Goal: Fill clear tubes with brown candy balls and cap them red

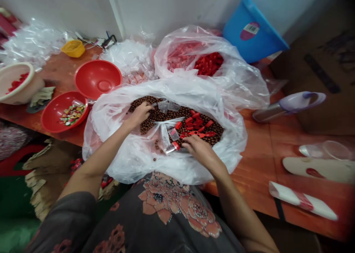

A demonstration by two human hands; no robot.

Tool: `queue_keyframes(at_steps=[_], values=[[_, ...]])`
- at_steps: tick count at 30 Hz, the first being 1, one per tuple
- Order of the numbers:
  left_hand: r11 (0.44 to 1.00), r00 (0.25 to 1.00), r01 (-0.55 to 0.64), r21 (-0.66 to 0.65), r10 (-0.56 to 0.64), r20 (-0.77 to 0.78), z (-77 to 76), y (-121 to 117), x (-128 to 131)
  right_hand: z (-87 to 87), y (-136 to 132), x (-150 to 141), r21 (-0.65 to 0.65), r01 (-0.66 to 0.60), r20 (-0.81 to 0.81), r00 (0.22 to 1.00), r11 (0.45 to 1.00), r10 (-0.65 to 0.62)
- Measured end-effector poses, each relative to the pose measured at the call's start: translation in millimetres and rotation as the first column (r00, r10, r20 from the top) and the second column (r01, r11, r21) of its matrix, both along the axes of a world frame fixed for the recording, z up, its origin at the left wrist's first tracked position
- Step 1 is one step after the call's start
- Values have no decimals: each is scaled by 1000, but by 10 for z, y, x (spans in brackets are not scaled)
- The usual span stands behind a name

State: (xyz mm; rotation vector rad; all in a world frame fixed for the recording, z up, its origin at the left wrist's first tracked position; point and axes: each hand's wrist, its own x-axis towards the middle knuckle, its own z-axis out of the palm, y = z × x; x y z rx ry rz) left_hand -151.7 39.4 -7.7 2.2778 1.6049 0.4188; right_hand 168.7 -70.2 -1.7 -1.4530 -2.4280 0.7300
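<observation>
A white plastic bag [119, 98] lies spread wide in front of me, holding many small brown balls [163, 116]. At its left part, my left hand [141, 114] is closed over the balls, fingertips together; whatever they pinch is too small to make out. Small clear plastic containers [163, 106] lie just right of those fingertips. My right hand [200, 149] hovers low at the bag's near right, fingers apart and close to red plastic pieces [195, 123]. Left of it, a clear container with a red cap [175, 146] lies tilted on the bag's fold.
Behind stands a bag of red pieces [209, 64], with a blue bucket [252, 31] beyond. Two red bowls [83, 79] and a cream bowl [34, 85] sit left. A scoop-like handled container [288, 105], a white tube [302, 199] and a cardboard box [318, 86] are right.
</observation>
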Motion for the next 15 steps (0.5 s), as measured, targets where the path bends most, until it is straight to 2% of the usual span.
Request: queue_keyframes(at_steps=[2,3,5,7,9,11,13,15], values=[[1000,1000,-9,-1,9,13,55,-62,-48,-32,187,70,77,133,32,990,988,-136],[1000,1000,-8,-11,8,26,96,-93,-65,-47,275,87,106,161,43,985,981,-166],[998,998,3,-63,1,59,195,-153,-99,-70,417,73,141,151,55,986,978,-160],[987,995,2,-161,14,98,291,-208,-147,-86,508,-7,146,89,70,993,985,-100],[953,989,-13,-302,56,136,355,-250,-216,-109,552,-129,140,35,88,995,990,-47],[893,984,-25,-450,102,147,371,-268,-289,-154,562,-253,132,-1,108,994,991,-14],[834,985,-29,-552,118,127,333,-253,-332,-220,556,-344,128,-22,131,991,992,5],[803,978,-41,-595,153,139,247,-203,-309,-293,544,-385,126,-36,136,991,991,19]])
